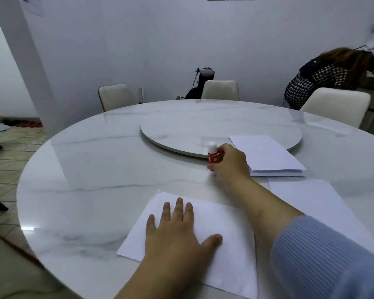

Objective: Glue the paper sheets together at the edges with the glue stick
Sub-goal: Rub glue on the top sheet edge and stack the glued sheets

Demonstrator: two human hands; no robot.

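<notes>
A red glue stick with a white cap (212, 153) stands upright on the marble table, just in front of the turntable. My right hand (230, 164) grips its lower body with curled fingers. My left hand (177, 231) lies flat, fingers spread, on a white paper sheet (229, 253) near the table's front edge. A second sheet (320, 203) lies to the right, partly under my right forearm. A stack of white paper (266, 154) rests further back on the right, overlapping the turntable.
The round marble table (84, 169) carries a raised turntable (181, 128) at its centre. White chairs (220, 89) stand around the far side. A person in a houndstooth top (311, 83) bends over at the back right.
</notes>
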